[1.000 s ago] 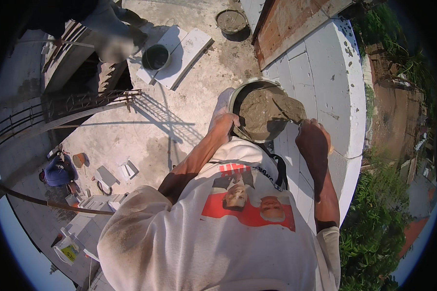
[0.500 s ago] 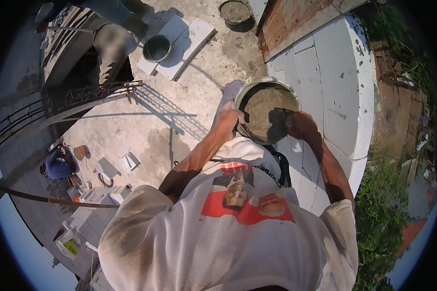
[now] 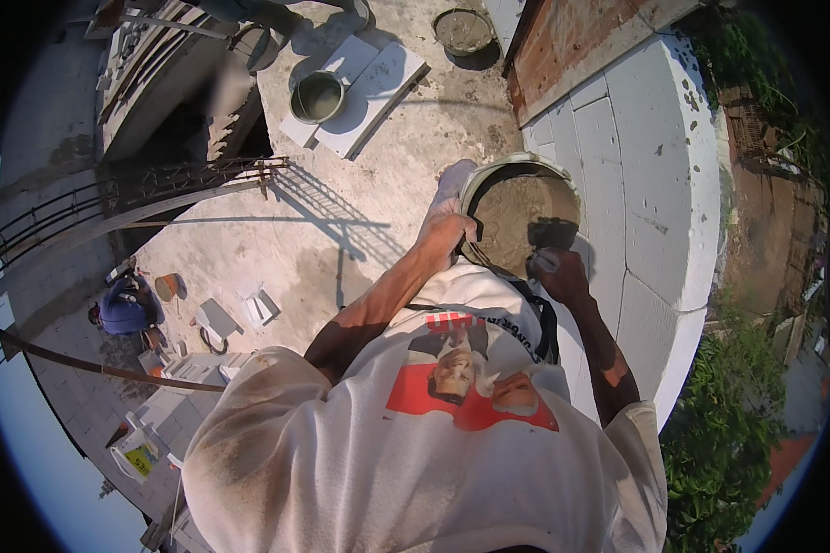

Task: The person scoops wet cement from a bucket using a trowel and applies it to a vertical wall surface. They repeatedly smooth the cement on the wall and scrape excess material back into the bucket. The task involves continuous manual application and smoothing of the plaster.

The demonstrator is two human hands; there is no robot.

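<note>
A round bucket (image 3: 474, 189) of wet grey-brown mortar (image 3: 512, 217) is in front of me, tilted toward my body. My left hand (image 3: 450, 230) is closed on its left rim, with the thumb over the edge. In my right hand (image 3: 561, 274) is a dark trowel (image 3: 551, 233), its blade against the mortar at the bucket's near right side. The blade's far edge looks notched. Most of the trowel's handle is hidden by my fingers.
A white block wall (image 3: 650, 184) runs along my right, with plants (image 3: 724, 433) beyond it. Ahead lie white blocks (image 3: 378, 97) bearing another bucket (image 3: 317, 98), and a mortar basin (image 3: 463, 32). Rebar lattice (image 3: 138, 189) crosses the left; a person in blue (image 3: 127, 306) is below.
My right hand has moved nearer to me and slightly left, turning the trowel so its blade points away from me. My left hand keeps its hold on the bucket rim.
</note>
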